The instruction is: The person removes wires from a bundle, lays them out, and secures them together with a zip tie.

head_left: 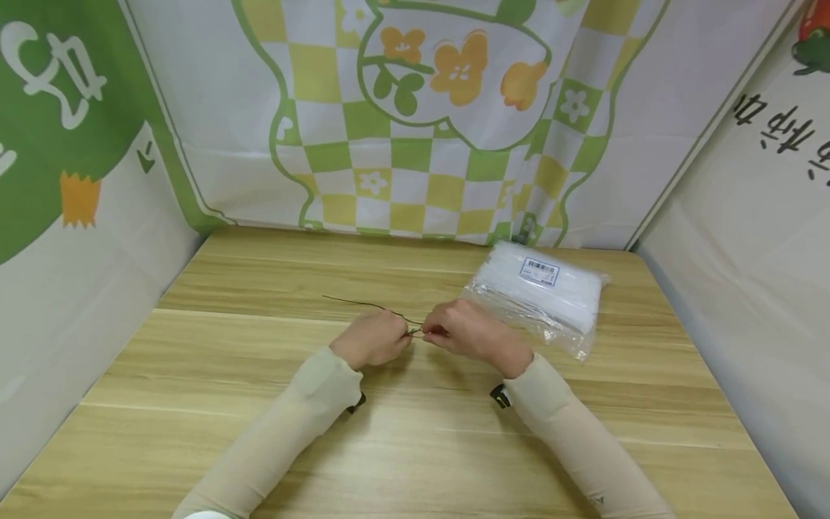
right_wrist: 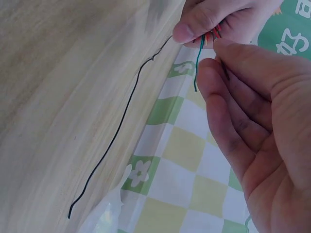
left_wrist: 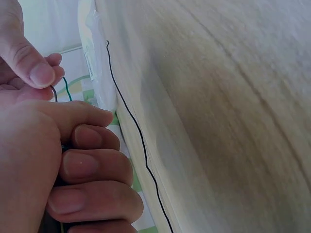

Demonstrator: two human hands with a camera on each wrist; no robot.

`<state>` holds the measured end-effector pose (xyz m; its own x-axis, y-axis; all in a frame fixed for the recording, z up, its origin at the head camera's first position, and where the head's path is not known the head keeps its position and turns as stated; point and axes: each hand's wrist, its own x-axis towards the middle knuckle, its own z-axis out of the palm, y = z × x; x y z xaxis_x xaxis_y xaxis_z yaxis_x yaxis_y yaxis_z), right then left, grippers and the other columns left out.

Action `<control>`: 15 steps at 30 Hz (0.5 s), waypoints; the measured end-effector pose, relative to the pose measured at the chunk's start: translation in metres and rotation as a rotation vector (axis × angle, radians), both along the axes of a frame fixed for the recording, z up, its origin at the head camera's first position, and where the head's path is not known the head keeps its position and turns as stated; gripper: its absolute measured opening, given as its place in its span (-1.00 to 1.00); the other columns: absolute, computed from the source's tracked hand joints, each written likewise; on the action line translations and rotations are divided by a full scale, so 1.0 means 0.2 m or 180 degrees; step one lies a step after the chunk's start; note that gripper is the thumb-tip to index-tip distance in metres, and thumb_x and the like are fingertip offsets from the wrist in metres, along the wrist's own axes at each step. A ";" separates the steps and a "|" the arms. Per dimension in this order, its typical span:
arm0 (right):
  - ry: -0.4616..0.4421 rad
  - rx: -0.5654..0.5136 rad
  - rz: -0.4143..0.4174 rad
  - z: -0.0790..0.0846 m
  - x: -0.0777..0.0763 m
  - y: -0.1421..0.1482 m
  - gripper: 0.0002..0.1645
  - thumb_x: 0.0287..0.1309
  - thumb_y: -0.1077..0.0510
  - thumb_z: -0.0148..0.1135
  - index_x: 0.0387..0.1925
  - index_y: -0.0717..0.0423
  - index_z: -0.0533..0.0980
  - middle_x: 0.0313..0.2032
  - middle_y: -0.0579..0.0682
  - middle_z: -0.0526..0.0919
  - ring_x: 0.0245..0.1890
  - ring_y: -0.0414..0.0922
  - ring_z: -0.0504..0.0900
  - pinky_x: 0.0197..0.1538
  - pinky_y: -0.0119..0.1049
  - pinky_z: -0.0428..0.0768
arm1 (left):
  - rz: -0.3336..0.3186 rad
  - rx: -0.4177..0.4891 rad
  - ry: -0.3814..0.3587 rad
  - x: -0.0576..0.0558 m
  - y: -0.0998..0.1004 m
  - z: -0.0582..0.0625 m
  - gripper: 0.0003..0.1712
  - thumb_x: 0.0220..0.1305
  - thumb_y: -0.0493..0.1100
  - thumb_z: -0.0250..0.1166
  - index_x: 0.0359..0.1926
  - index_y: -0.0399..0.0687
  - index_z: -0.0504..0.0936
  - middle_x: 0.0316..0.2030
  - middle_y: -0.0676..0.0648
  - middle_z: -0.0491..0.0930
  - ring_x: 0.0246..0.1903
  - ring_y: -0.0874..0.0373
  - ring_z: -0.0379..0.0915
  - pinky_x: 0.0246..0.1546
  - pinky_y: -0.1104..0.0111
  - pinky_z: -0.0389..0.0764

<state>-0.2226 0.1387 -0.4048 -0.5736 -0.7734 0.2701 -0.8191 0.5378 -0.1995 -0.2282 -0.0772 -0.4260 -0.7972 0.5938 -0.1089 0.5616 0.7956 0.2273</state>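
My left hand [head_left: 372, 337] grips a small bundle of thin wires, and red strands [right_wrist: 217, 29] show under its thumb in the right wrist view. Out of that grip hangs a short green wire [right_wrist: 197, 72]. Thumb and forefinger of my right hand [head_left: 475, 331] pinch a thin dark wire [left_wrist: 54, 93] close beside the left fingertips. A long black wire [right_wrist: 112, 138] with slight kinks reaches out past both hands. Inside the left fist, most of the bundle is hidden.
A clear plastic bag [head_left: 564, 285] of white contents with a barcode label lies just beyond my right hand. The wooden table [head_left: 415, 447] ends at a checkered green and yellow curtain [head_left: 408, 158]; white printed cloth walls [head_left: 739, 238] stand at the sides.
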 end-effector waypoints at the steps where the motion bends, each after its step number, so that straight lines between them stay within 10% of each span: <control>1: 0.0033 -0.0010 -0.0007 0.00 0.00 0.00 -0.93 0.32 0.23 0.44 -0.33 0.05 0.75 -0.33 -0.10 0.81 -0.37 -0.29 0.71 -0.25 -0.44 0.67 | 0.0017 -0.0003 -0.0017 0.00 0.00 0.00 -0.55 0.56 -0.15 0.15 -0.59 0.06 0.40 -0.65 0.08 0.31 -0.62 0.21 0.23 -0.53 0.35 0.33; 15: 0.0285 0.0140 -0.0316 -0.02 -0.02 0.03 -0.70 0.12 0.46 0.35 -0.50 0.01 0.57 -0.50 -0.17 0.60 -0.50 -0.24 0.49 -0.39 -0.33 0.51 | -0.0083 0.0000 -0.0143 -0.02 -0.13 -0.01 -0.56 0.69 -0.04 0.02 -0.47 0.06 0.46 -0.57 0.08 0.33 -0.51 0.20 0.29 -0.26 0.24 0.49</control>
<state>-0.2260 0.1452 -0.4080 -0.6229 -0.7263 0.2908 -0.7750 0.6236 -0.1024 -0.2323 -0.1024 -0.4275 -0.7758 0.6144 -0.1441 0.5714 0.7808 0.2527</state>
